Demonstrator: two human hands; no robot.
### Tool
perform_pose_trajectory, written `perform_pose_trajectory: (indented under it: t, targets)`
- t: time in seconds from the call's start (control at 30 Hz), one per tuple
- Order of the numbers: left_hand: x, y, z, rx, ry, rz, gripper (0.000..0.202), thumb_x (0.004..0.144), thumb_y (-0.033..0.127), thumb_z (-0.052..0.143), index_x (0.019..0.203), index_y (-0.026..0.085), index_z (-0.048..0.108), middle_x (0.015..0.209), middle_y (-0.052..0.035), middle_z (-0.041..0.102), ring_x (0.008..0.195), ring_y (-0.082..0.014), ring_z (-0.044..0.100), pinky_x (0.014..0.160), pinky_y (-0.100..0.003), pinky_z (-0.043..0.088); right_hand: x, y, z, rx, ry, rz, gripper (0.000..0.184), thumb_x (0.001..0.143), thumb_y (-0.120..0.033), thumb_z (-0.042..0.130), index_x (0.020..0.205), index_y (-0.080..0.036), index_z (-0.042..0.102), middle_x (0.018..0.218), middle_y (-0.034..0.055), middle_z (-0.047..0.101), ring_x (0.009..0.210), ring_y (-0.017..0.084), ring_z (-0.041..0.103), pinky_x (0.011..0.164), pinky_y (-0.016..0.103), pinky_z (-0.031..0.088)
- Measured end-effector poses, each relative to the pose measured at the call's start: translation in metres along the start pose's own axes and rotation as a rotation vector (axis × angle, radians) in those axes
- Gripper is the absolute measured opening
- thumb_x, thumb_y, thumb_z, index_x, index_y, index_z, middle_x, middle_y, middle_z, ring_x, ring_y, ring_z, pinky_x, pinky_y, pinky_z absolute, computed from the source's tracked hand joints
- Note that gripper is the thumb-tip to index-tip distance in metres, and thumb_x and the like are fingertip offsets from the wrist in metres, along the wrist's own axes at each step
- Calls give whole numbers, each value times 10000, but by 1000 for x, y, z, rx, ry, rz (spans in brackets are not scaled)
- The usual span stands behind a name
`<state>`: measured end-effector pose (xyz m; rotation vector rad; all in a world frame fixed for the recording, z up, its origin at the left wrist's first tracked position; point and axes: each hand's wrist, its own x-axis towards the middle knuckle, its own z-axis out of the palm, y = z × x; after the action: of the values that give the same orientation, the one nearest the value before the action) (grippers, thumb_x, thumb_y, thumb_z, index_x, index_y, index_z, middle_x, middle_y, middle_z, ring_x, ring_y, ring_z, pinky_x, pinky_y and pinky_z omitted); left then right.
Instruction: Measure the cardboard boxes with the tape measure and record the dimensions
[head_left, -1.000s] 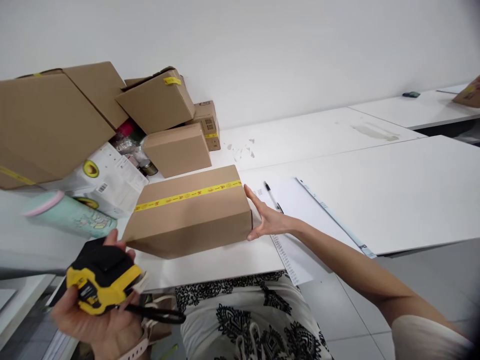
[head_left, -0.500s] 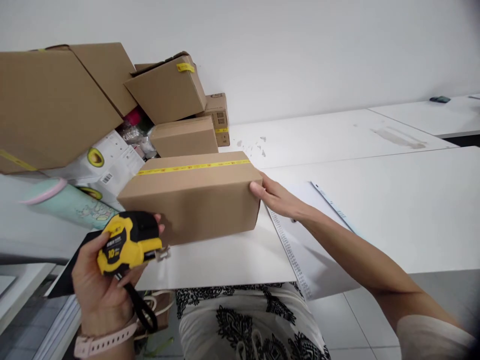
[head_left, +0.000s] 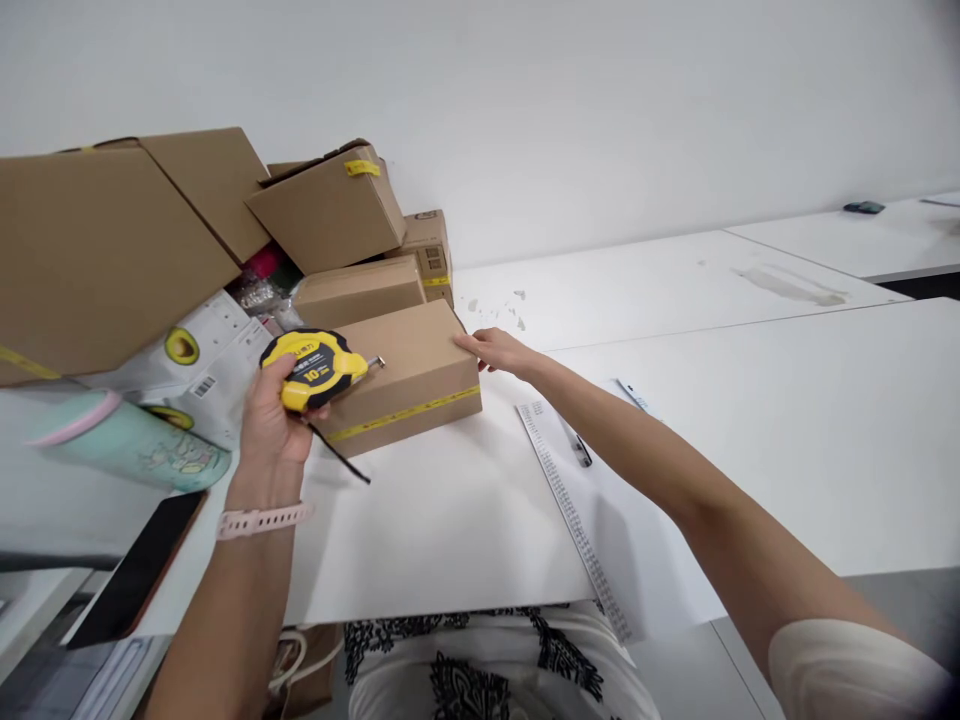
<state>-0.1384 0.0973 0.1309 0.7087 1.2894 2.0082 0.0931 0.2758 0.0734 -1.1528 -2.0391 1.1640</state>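
My left hand [head_left: 274, 410] is closed round a yellow and black tape measure [head_left: 319, 372], held over the left part of a cardboard box [head_left: 405, 345]. A short metal tip pokes out of the tape measure, and a black strap dangles below it. The closed brown box rests on the white table, with a strip of yellow tape running along its front face. My right hand [head_left: 491, 350] grips the box at its right end, thumb on the top edge and the other fingers partly hidden beyond it. Its left end is hidden behind the tape measure and my left hand.
Several cardboard boxes [head_left: 326, 215] are piled at the back left. A mint tumbler [head_left: 157, 445] lies beside white avocado-print boxes [head_left: 202, 350]. A dark phone-like slab [head_left: 142, 570] is at the left edge. On the right are a spiral notebook [head_left: 622, 540] and a pen [head_left: 583, 452].
The box has turned over, bringing its yellow tape from the top to the front, and sits lower on the table. My left hand has moved up and right with the tape measure.
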Motion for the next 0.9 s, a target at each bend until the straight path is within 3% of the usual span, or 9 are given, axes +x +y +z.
perform_pose_trajectory:
  t: [0.1,0.2,0.33,0.43,0.53,0.67,0.73,0.83,0.9]
  targets:
    - [12,-10,8,165,-98,135,308,858,211,612,1164,182,596,950,31,690,652,-130,659,392,-130,450,-10,13,0,89,-14,-4,537,873,-715,543,833,-192,659,1024,144,748,781,230,691,693,375,546]
    - [21,-21,12,474,-173,413,437,845,287,688,1262,224,573,1163,50,654,1020,-203,679,730,-255,583,-33,32,-12,92,77,-35,406,909,-581,565,920,-192,679,1050,132,751,854,243,702,771,398,542]
    - [29,-39,17,865,-197,783,540,794,240,733,1315,225,594,1318,-46,644,1258,-295,590,1111,-455,445,-76,67,-40,-122,240,-31,253,902,-438,571,967,-221,683,1009,85,758,875,240,684,776,388,506]
    - [32,-50,21,1027,-349,873,538,855,235,674,1378,270,552,1438,-53,590,1318,-309,552,1144,-521,409,-104,90,-54,-370,293,151,244,904,-449,536,836,-233,626,839,50,733,754,224,643,680,354,451]
    - [34,-56,24,1180,-481,972,458,900,303,648,1348,270,558,1461,-24,571,1392,-304,473,1186,-555,354,-120,103,-51,-567,234,335,335,888,-562,544,813,-235,545,775,38,701,688,218,605,619,323,384]
    - [39,-59,25,1284,-554,985,470,917,466,638,1334,261,571,1501,-38,529,1431,-352,397,1170,-600,351,-127,110,-32,-628,95,254,273,889,-476,585,1000,-231,538,776,24,679,673,203,578,610,300,342]
    - [36,-60,28,1297,-551,997,517,919,515,629,1354,244,564,1545,-61,480,1450,-398,358,1164,-656,317,-126,112,-26,-599,54,163,215,898,-312,540,1093,-222,542,739,9,659,644,190,551,607,299,330]
    - [10,-73,40,1204,-390,1207,549,883,445,693,1335,158,577,1502,-162,511,1419,-442,397,1148,-715,275,-124,115,-26,-403,74,96,293,851,-196,496,1130,-209,586,667,-11,631,597,176,527,619,312,360]
    - [-22,-95,53,1024,-414,1312,376,890,269,680,1235,133,621,1293,-172,665,1262,-346,580,1117,-616,399,-122,118,-30,-88,132,94,273,847,-232,503,1084,-203,636,689,4,668,618,175,572,658,333,429]
